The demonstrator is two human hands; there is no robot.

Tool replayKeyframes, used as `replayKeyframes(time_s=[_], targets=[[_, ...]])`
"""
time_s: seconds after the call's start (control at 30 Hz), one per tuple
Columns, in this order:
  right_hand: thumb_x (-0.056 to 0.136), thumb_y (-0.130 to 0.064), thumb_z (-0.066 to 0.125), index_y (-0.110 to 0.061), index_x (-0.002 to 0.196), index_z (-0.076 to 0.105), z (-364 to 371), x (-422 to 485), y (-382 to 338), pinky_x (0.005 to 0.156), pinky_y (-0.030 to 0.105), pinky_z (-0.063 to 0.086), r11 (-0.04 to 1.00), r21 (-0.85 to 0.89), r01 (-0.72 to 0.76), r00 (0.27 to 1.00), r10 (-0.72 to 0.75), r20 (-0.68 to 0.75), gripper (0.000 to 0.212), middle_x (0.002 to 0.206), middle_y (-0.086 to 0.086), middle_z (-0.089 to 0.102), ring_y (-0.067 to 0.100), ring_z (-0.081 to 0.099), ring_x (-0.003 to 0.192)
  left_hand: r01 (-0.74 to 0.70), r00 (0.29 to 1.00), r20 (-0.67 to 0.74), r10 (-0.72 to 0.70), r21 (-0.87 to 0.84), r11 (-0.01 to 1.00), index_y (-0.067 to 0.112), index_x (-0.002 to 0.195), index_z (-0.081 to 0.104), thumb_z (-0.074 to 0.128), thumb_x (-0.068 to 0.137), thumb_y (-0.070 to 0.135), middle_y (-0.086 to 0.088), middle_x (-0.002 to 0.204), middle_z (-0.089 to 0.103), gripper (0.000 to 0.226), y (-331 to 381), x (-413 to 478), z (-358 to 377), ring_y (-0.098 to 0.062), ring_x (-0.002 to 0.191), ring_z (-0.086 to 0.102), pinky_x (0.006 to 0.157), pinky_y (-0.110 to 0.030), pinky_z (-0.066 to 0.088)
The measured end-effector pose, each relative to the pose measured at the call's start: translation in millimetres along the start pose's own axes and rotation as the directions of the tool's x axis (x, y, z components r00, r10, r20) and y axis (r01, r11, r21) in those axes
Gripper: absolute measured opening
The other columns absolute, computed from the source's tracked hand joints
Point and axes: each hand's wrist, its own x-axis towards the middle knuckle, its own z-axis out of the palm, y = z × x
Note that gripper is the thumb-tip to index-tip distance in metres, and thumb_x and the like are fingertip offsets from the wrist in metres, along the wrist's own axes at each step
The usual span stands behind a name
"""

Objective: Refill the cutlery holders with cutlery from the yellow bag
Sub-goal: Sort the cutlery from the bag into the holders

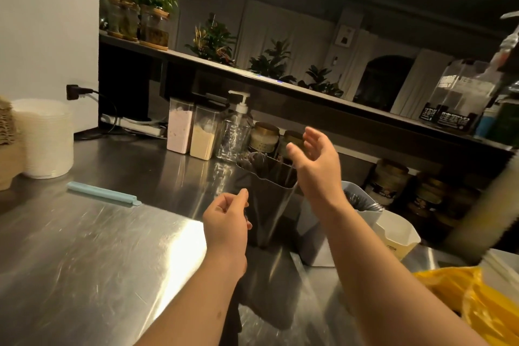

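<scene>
A dark grey cutlery holder stands on the steel counter, with dark cutlery handles showing in its top. My left hand hovers at its left side, fingers loosely curled, with nothing visible in them. My right hand is raised just right of the holder's rim, fingers spread and empty. Behind my right forearm stand a pale grey holder with dark cutlery and a white-and-cream holder. The yellow bag lies crumpled at the lower right.
A light blue clip bar lies on the counter to the left, near stacked white lids. Powder canisters, a pump bottle and jars line the back. A shelf with plants runs above.
</scene>
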Motion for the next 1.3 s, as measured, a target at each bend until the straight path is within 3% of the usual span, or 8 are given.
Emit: replayKeyframes(time_s=[0.1,0.2,0.37,0.53,0.7,0.83,1.03,1.3], targets=[[0.095,-0.019,0.068,-0.018,0.124,0.063,-38.8,-19.8,-13.1,0.093,0.026,0.053,0.996,0.043,0.081,0.997,-0.082,0.014,0.030,0.117,-0.004,0.069,0.006,0.065,0.108,-0.043,0.985,0.169,0.043,-0.006,0.999,0.010,0.072,0.061,0.060,0.100,0.022,-0.001,0.055,0.050,0.030,-1.8,-4.3,-0.7,-0.014,0.056,0.049,0.063,-0.034,0.046],[0.094,-0.019,0.067,-0.019,0.104,0.071,-97.9,-52.8,-11.0,0.082,0.035,0.058,0.997,-0.024,0.071,0.997,-0.070,0.044,0.010,0.096,0.000,0.074,0.017,0.071,0.092,-0.033,0.888,0.459,0.033,-0.007,0.999,0.013,0.069,0.065,0.062,0.097,0.013,-0.005,0.058,0.051,0.028,-9.5,-19.4,7.3,-0.016,0.054,0.047,0.052,-0.028,0.038],[0.093,-0.023,0.069,-0.029,0.089,0.069,-215.9,-112.6,15.9,0.071,0.030,0.056,0.884,-0.467,-0.016,0.995,-0.034,-0.099,0.008,0.087,-0.001,0.071,0.020,0.067,0.081,-0.161,0.642,0.759,-0.108,0.272,0.949,0.004,0.087,0.069,0.061,0.096,0.003,-0.010,0.066,0.063,0.012,-34.3,-71.1,28.2,-0.024,0.060,0.058,0.055,-0.033,0.044],[0.083,-0.058,0.071,-0.038,0.101,0.073,-270.2,-172.0,47.9,0.105,0.046,0.036,0.450,-0.876,-0.172,0.984,0.123,-0.130,0.027,0.139,0.005,0.051,0.030,0.038,0.133,-0.586,0.424,0.862,-0.276,0.494,0.642,0.028,0.101,0.073,0.065,0.089,0.005,0.009,0.094,0.071,0.027,-47.7,-129.0,70.6,-0.008,0.089,0.067,0.084,-0.030,0.059],[0.085,-0.058,0.069,-0.048,0.149,0.027,-255.2,-195.5,71.3,0.119,0.062,0.012,0.235,-0.950,-0.204,0.895,0.437,-0.084,0.077,0.166,0.005,-0.001,0.041,-0.008,0.151,-0.864,0.222,0.897,-0.382,0.363,0.350,0.027,0.144,0.047,0.073,0.082,0.019,0.004,0.139,0.047,0.067,-74.9,-163.5,124.6,-0.018,0.131,0.042,0.114,-0.038,0.041],[0.092,-0.018,0.065,-0.033,0.149,0.029,-275.0,-195.1,75.2,0.111,0.044,0.038,0.369,-0.895,-0.252,0.923,0.369,-0.108,0.069,0.154,0.004,0.036,0.032,0.033,0.141,-0.905,0.260,0.790,-0.556,0.400,0.146,0.027,0.161,0.006,0.076,0.082,0.028,0.002,0.165,0.011,0.106,-92.1,-158.1,163.2,-0.028,0.153,0.009,0.124,-0.050,0.023],[0.087,0.008,0.058,-0.018,0.139,0.055,-272.1,-203.6,90.0,0.106,0.032,0.046,0.768,-0.606,-0.208,0.972,0.091,-0.218,0.058,0.136,0.001,0.058,0.018,0.051,0.127,-0.851,0.429,0.587,-0.687,0.518,-0.089,0.031,0.161,0.006,0.073,0.090,0.034,-0.004,0.168,0.003,0.098,-88.1,-155.1,197.9,-0.040,0.153,0.007,0.119,-0.058,0.025],[0.085,0.000,0.068,-0.014,0.119,0.063,-270.5,-208.0,116.3,0.085,0.023,0.050,0.918,-0.335,-0.213,0.892,0.043,-0.449,0.037,0.111,-0.001,0.061,0.015,0.057,0.102,-0.818,0.477,0.567,-0.671,0.566,-0.104,0.020,0.136,0.052,0.073,0.088,0.028,-0.007,0.126,0.058,0.053,-97.4,-170.9,212.9,-0.030,0.113,0.056,0.101,-0.046,0.051]])
